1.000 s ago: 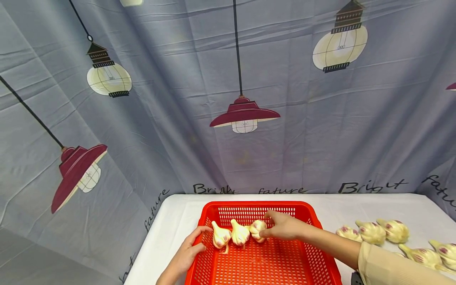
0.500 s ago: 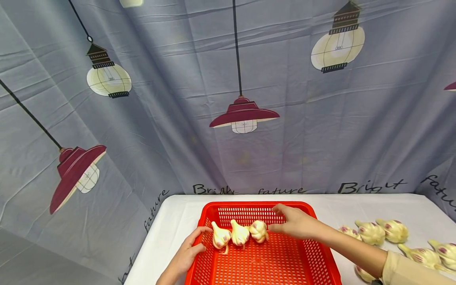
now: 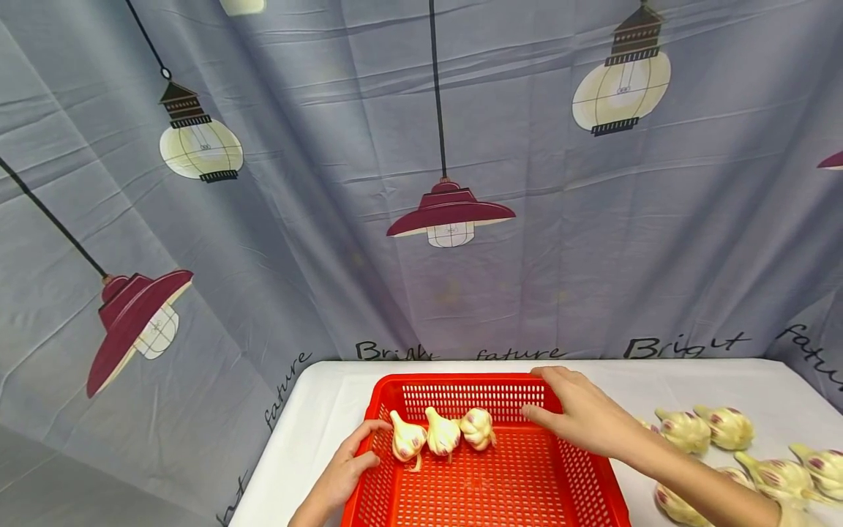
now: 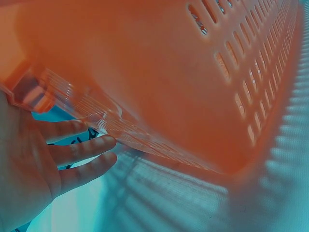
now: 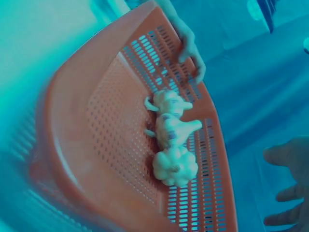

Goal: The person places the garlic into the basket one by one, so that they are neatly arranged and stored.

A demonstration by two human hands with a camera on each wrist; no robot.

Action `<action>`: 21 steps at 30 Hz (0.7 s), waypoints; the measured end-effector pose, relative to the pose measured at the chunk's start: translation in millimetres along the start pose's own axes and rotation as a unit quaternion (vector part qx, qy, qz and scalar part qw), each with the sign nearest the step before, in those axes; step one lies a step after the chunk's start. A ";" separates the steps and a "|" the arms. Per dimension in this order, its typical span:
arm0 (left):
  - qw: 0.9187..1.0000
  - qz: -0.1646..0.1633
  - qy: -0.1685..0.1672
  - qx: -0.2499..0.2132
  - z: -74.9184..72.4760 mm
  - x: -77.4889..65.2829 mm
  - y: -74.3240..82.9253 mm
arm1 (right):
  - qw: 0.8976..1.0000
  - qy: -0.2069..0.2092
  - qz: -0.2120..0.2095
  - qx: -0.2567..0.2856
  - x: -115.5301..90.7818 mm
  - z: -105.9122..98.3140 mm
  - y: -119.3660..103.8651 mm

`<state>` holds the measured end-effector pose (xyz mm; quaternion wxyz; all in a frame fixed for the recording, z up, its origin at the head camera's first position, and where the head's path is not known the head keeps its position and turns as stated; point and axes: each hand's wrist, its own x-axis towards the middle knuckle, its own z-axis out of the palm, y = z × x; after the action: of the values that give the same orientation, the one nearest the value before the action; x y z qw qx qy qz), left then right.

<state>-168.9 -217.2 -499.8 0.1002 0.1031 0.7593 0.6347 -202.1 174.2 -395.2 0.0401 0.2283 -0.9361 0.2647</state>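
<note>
Three garlic bulbs lie in a row at the back left inside a red plastic basket [image 3: 481, 378]: a left bulb [image 3: 407, 438], a middle bulb [image 3: 443, 433] and a right bulb [image 3: 477, 427]. My left hand [image 3: 342, 468] holds the basket's left rim. In the left wrist view, several fingers [image 4: 89, 166] of it stretch along the basket's outer wall. Over the back right corner of the basket is my right hand [image 3: 582, 413], its fingers spread and nothing between them. The right wrist view shows that hand [image 5: 292, 188] apart from the bulbs [image 5: 176, 166].
More garlic bulbs lie right of the basket on the white table [image 3: 632, 380], among them a back bulb [image 3: 727, 428] and a nearer bulb [image 3: 780, 474]. My right forearm [image 3: 698, 476] passes over some of them. A grey curtain [image 3: 527, 293] hangs behind the table.
My right hand has let go of the right garlic bulb in the basket and moved right, toward the basket's back right corner. My left hand and the bulbs in the basket stay put.
</note>
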 end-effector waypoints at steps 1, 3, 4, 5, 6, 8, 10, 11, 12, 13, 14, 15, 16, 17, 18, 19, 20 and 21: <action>1.000 -0.001 0.000 0.000 -0.1 -0.1 0.2 | 1.000 0.009 -0.001 -0.010 -1.7 -0.9 1.1; 1.000 -0.003 0.002 0.000 -0.2 -0.4 0.4 | 0.999 0.023 0.003 -0.027 -5.2 -2.6 3.0; 1.000 -0.004 0.003 0.002 -0.2 -0.6 0.5 | 0.999 0.028 0.003 -0.034 -7.0 -3.3 3.9; 1.000 -0.005 0.004 0.003 -0.1 -0.8 0.6 | 0.999 0.034 0.003 -0.041 -8.6 -4.0 5.0; 1.000 -0.005 0.004 0.004 0.0 -1.0 0.7 | 0.998 0.039 0.004 -0.048 -10.2 -4.7 6.0; 1.000 -0.006 0.005 0.005 0.2 -1.4 1.0 | 0.997 0.050 0.004 -0.061 -13.5 -6.2 8.1; 1.000 -0.006 0.005 0.005 0.4 -1.5 1.3 | 0.996 0.058 0.007 -0.066 -16.5 -8.5 10.7; 1.000 -0.006 0.005 0.004 0.5 -1.5 1.4 | 0.996 0.060 0.009 -0.068 -18.0 -9.8 12.2; 1.000 -0.006 0.006 0.003 0.5 -1.5 1.5 | 0.996 0.061 0.012 -0.069 -19.5 -11.3 13.5; 1.000 -0.005 0.006 0.004 0.5 -1.5 1.6 | 0.995 0.062 0.014 -0.070 -21.1 -12.6 15.0; 1.000 -0.006 0.006 0.003 0.5 -1.6 1.6 | 0.995 0.063 0.018 -0.071 -22.6 -14.1 16.8; 1.000 -0.006 0.006 0.002 0.5 -1.6 1.6 | 0.995 0.062 0.021 -0.072 -24.4 -15.4 18.5; 1.000 -0.006 0.006 0.001 0.5 -1.6 1.7 | 0.995 0.064 0.024 -0.074 -26.3 -16.6 20.2; 1.000 -0.006 0.006 0.000 0.4 -1.6 1.7 | 0.995 0.065 0.027 -0.077 -28.4 -17.6 22.3; 1.000 -0.006 0.006 -0.001 0.4 -1.6 1.8 | 0.994 0.066 0.032 -0.080 -30.4 -18.5 24.3; 1.000 -0.006 0.006 -0.001 0.4 -1.6 1.9 | 0.994 0.066 0.036 -0.083 -32.5 -19.1 26.4; 1.000 -0.006 0.006 -0.002 0.4 -1.6 2.0 | 0.993 0.066 0.041 -0.087 -34.3 -19.7 28.8; 1.000 -0.006 0.005 -0.002 0.4 -1.6 2.2 | 0.993 0.065 0.046 -0.089 -36.1 -20.2 31.3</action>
<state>-167.2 -216.9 -497.7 0.1002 0.0947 0.7590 0.6364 -184.9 222.8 -399.8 0.1092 0.1628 -0.9608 0.1959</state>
